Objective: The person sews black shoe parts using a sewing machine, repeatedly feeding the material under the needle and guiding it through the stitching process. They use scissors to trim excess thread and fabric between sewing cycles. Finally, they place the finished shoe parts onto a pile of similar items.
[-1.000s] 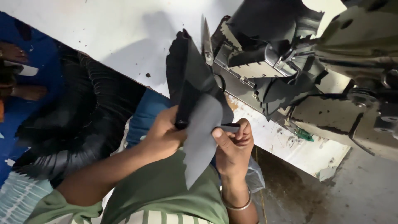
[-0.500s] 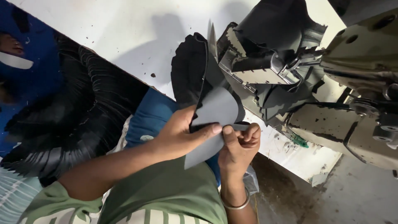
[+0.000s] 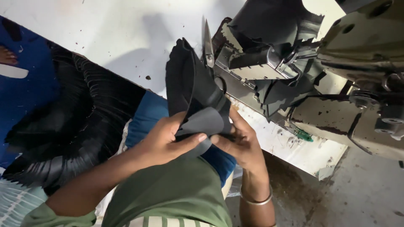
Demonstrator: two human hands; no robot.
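Now two hands hold a bunch of dark pieces

Down low is a green shirt (image 3: pixel 176 189), and both arms reach up from it. On one wrist sits a thin silver bangle (image 3: pixel 256 201). The left hand (image 3: pixel 166 141) is closed on a bunch of dark flat pieces (image 3: pixel 193 90), with its thumb pressed on top of a grey piece. The right hand (image 3: pixel 242 143) is closed on the same bunch from the other side, with its fingers tucked under. The bunch stands up over the lap, just in front of the white table's (image 3: pixel 105 38) edge. Under the hands is a blue cushion (image 3: pixel 147 113). Off to the left, a big heap of dark pieces (image 3: pixel 71 126) fans out, hanging below the table. Farther back, scissors (image 3: pixel 208 46) lie on the table, just behind the bunch. Beside them stands a big sewing machine (image 3: pixel 357 63), with more dark pieces resting on it.
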